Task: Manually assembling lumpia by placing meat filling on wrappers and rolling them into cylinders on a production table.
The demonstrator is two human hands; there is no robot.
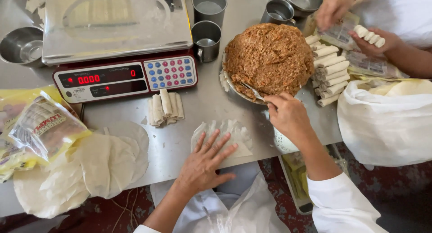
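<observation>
Two hands are working beside the big filling mound (269,57).

My left hand (204,163) is lying flat, fingers spread, pressing the thin wrapper (222,133) just below the mound. My right hand (288,114) is pinching a spoon (252,91), digging at the mound's near edge. The filling could be spilling onto the table if I am scooping too much.

We hold our left hand (204,163) flat, palm down, fingers spread and pointing away from us, its forearm reaching up from the lower edge, while our right hand (288,116) curls closed in a pinch, wrist bent, white sleeve at the elbow.
</observation>
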